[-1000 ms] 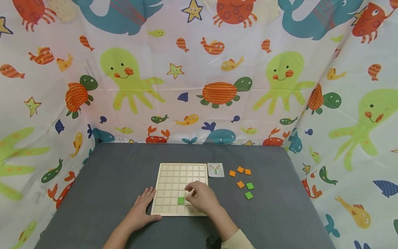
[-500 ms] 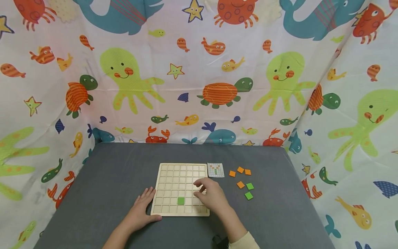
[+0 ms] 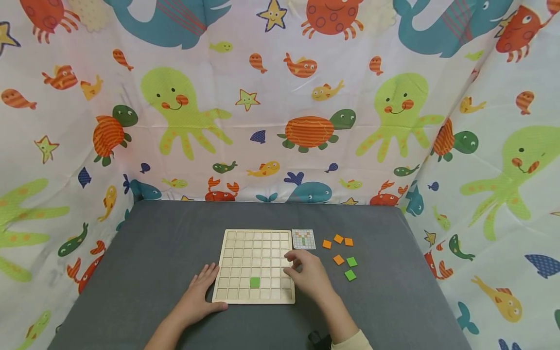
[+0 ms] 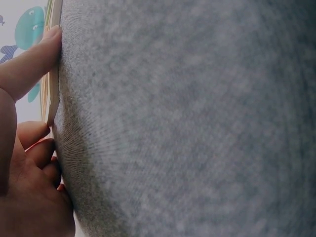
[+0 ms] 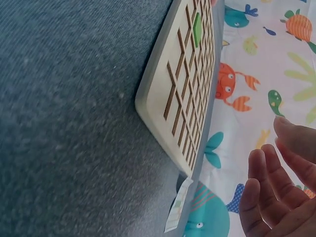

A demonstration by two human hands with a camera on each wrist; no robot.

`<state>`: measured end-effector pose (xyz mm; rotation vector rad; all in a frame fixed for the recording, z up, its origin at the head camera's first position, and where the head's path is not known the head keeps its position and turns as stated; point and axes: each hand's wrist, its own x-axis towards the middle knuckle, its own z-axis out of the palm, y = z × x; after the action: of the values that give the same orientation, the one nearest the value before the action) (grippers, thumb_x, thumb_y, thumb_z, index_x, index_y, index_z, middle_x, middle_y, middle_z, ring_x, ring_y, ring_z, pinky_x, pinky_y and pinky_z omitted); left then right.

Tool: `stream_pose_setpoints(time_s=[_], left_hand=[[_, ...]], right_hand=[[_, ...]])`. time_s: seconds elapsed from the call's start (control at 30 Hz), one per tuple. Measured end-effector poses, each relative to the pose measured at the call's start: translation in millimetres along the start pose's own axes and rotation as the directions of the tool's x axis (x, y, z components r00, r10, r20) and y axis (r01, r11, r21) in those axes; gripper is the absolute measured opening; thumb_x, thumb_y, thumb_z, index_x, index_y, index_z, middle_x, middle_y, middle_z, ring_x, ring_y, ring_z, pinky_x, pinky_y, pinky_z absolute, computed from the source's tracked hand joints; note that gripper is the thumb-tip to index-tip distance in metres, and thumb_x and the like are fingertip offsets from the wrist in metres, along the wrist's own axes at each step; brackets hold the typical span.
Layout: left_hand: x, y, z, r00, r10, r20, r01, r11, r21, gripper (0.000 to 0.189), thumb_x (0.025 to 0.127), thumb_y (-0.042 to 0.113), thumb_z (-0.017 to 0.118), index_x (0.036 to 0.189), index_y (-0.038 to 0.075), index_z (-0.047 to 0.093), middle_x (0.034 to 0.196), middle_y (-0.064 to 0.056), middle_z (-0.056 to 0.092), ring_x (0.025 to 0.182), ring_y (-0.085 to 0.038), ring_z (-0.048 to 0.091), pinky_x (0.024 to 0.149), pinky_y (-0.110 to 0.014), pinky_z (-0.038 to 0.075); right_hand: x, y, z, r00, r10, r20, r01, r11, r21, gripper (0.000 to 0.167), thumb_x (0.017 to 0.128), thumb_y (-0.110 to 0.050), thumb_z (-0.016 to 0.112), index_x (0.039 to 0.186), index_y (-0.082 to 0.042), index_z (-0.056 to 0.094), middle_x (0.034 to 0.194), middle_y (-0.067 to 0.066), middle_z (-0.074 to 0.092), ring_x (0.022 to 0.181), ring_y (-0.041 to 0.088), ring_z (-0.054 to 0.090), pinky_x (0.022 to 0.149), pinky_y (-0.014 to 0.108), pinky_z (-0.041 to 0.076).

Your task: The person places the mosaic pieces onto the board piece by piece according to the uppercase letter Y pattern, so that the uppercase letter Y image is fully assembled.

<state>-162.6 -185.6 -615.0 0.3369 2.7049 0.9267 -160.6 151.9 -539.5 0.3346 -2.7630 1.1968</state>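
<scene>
A pale wooden grid board (image 3: pixel 236 253) lies on the grey table, with one green square tile (image 3: pixel 254 282) in a cell of its lower middle. My left hand (image 3: pixel 196 297) rests at the board's lower left corner. Its fingers lie along the left side and the thumb (image 4: pixel 37 61) touches the front edge. Above the board's right edge hovers my right hand (image 3: pixel 309 274), fingers loosely bent. The right wrist view shows nothing between its thumb and fingertips (image 5: pixel 256 160), held apart from the board.
A small printed pattern card (image 3: pixel 304 239) lies at the board's upper right corner. Further right are several loose orange tiles (image 3: pixel 339 260) and two green tiles (image 3: pixel 350 275). A sea-animal print curtain (image 3: pixel 271 107) closes off the back and sides of the grey tabletop (image 3: pixel 175 243).
My right hand has moved right, away from the green tile on the board to the board's right edge. The left hand stays where it was.
</scene>
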Motion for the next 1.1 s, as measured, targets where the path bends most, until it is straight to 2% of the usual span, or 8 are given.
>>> stream_pose_setpoints(time_s=[0.33, 0.5, 0.73, 1.1], left_hand=[[-0.4, -1.4, 1.8, 1.000, -0.007, 0.003, 0.007, 1.000, 0.005, 0.118, 0.070, 0.062, 0.083, 0.160, 0.009, 0.028, 0.167, -0.015, 0.021, 0.156, -0.037, 0.012, 0.122, -0.064, 0.010], [-1.6, -1.0, 2.2, 1.000, 0.003, -0.013, -0.003, 1.000, -0.003, 0.118, 0.069, 0.060, 0.085, 0.160, 0.008, 0.030, 0.167, -0.016, 0.023, 0.156, -0.039, 0.013, 0.122, -0.064, 0.010], [0.0, -0.8, 1.4, 1.000, 0.006, 0.000, -0.006, 1.000, 0.011, 0.117, 0.070, 0.061, 0.084, 0.160, 0.009, 0.029, 0.167, -0.015, 0.021, 0.156, -0.037, 0.012, 0.122, -0.063, 0.010], [-0.4, -1.2, -0.2, 1.000, 0.011, 0.002, -0.011, 1.000, -0.007, 0.117, 0.071, 0.060, 0.084, 0.160, 0.007, 0.029, 0.167, -0.016, 0.020, 0.156, -0.038, 0.010, 0.122, -0.065, 0.010]], right_hand=[[-3.0, 9, -6, 1.000, 0.012, -0.015, -0.012, 1.000, -0.018, 0.029, 0.084, -0.011, 0.082, 0.111, -0.011, 0.072, 0.103, 0.006, 0.072, 0.079, 0.009, 0.065, 0.064, 0.023, 0.053], [-2.1, 13, -9, 1.000, 0.005, -0.023, -0.006, 1.000, -0.012, 0.031, 0.084, -0.011, 0.083, 0.112, -0.012, 0.072, 0.104, 0.007, 0.072, 0.079, 0.010, 0.065, 0.065, 0.024, 0.054], [-3.8, 23, -14, 0.997, 0.059, -0.045, -0.060, 0.998, -0.018, 0.032, 0.082, -0.010, 0.084, 0.112, -0.012, 0.073, 0.105, 0.003, 0.073, 0.080, 0.010, 0.064, 0.068, 0.026, 0.055], [-7.0, 37, -25, 0.988, 0.133, -0.074, -0.135, 0.991, -0.025, 0.036, 0.082, -0.010, 0.085, 0.115, -0.011, 0.072, 0.108, 0.006, 0.073, 0.084, 0.013, 0.064, 0.072, 0.032, 0.056]])
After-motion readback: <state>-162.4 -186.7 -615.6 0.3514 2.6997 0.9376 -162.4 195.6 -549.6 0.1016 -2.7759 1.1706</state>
